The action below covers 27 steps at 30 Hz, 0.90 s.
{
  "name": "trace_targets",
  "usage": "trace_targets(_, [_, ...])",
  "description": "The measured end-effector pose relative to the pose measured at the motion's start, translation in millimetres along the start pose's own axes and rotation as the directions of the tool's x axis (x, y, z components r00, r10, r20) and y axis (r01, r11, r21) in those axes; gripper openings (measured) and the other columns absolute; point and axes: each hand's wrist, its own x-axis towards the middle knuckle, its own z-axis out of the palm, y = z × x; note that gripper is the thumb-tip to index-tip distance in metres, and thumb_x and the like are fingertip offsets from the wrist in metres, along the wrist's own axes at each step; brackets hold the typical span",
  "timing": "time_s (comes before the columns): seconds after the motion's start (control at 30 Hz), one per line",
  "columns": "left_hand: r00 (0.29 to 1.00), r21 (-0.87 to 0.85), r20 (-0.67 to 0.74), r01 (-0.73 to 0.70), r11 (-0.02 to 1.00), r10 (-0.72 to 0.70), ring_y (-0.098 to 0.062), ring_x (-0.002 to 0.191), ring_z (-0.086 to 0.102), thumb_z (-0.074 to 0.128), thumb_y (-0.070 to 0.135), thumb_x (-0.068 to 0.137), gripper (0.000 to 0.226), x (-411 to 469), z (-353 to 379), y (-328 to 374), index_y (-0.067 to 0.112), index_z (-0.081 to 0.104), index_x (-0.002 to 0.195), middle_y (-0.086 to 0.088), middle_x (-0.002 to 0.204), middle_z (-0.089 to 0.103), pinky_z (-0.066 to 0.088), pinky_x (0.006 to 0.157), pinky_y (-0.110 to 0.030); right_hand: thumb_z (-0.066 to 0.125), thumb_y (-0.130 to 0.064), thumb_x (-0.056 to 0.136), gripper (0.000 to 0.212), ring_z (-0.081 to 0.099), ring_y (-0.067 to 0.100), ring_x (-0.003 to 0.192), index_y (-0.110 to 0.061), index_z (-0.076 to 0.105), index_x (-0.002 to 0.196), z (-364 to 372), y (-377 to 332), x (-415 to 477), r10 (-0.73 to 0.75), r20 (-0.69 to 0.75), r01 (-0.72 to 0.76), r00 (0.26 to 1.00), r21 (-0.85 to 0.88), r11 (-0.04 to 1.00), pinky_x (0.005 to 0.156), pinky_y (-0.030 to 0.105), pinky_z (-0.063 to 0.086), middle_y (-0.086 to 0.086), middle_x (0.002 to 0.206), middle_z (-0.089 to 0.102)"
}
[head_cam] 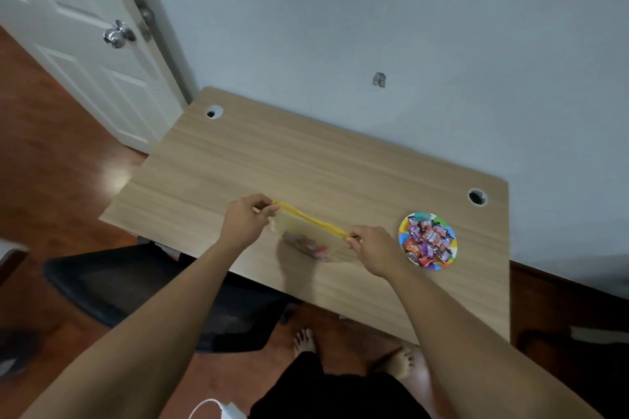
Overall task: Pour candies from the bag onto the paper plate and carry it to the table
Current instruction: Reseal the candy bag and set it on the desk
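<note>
Left hand (245,220) and right hand (371,247) each pinch an end of the bag (308,235) zip over the desk (306,163), plate (428,241) of candies (427,239) at 3 o'clock; probably sealing, so keep zip taut, press along evenly.

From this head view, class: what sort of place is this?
Probably a room at home: a wooden desk against a plain wall, a white panelled door with a round knob, and a dark office chair.

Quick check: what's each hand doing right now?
Left hand: closed, pinching one end of the yellow-zip bag.
Right hand: closed, pinching the bag's other end.
</note>
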Motion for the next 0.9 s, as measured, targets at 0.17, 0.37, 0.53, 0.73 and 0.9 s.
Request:
trace_targets(0.17, [0.999,-0.034,0.014,0.035,0.999,-0.034,-0.033,0.076,0.083,0.075,0.023,0.100,0.022,3,4,3,0.002,0.080,0.097,-0.013,0.094,0.084,0.062,0.077,-0.043,0.063,-0.026,0.103,0.020,0.070,0.032,0.102,-0.014,0.078,0.100,1,7,2,0.024,-0.021,-0.023,0.999,0.054,0.998,0.085,0.043,0.053,0.008,0.103,0.080])
trace_targets(0.37, [0.988,-0.149,0.021,0.153,0.977,-0.152,-0.037,0.086,0.083,0.068,0.022,0.105,0.021,7,7,4,0.005,0.080,0.104,-0.014,0.107,0.084,0.063,0.087,-0.047,0.060,-0.023,0.107,0.028,0.074,0.027,0.110,-0.015,0.076,0.129,0,9,0,0.021,-0.066,-0.010,0.998,0.168,0.986,0.092,0.034,0.054,0.005,0.121,0.081])
trace_targets(0.53, [0.977,-0.207,0.069,0.214,0.955,-0.204,-0.043,0.111,0.078,0.057,0.017,0.111,0.054,6,11,11,0.005,0.044,0.163,-0.009,0.145,0.068,0.062,0.093,-0.056,0.058,-0.020,0.108,0.039,0.077,0.031,0.110,-0.014,0.066,0.146,-3,20,-6,0.058,-0.050,-0.045,0.997,0.227,0.973,0.102,0.034,0.055,0.006,0.132,0.077])
trace_targets(0.73, [0.952,-0.241,0.186,0.283,0.928,-0.242,-0.034,0.087,0.076,0.059,0.011,0.109,0.044,6,42,22,0.002,0.055,0.151,-0.019,0.142,0.070,0.057,0.075,-0.040,0.056,-0.023,0.108,0.041,0.072,0.025,0.122,-0.013,0.063,0.147,-15,47,-19,0.128,-0.042,-0.114,0.991,0.242,0.964,0.107,0.035,0.053,0.004,0.140,0.073])
trace_targets(0.9, [0.923,-0.219,0.312,0.299,0.929,-0.224,-0.034,0.097,0.075,0.063,0.010,0.106,0.033,1,81,41,0.001,0.067,0.138,-0.021,0.134,0.074,0.062,0.091,-0.053,0.055,-0.021,0.108,0.039,0.073,0.025,0.121,-0.011,0.065,0.144,-30,90,-37,0.237,-0.070,-0.206,0.969,0.302,0.931,0.105,0.032,0.051,0.005,0.138,0.074])
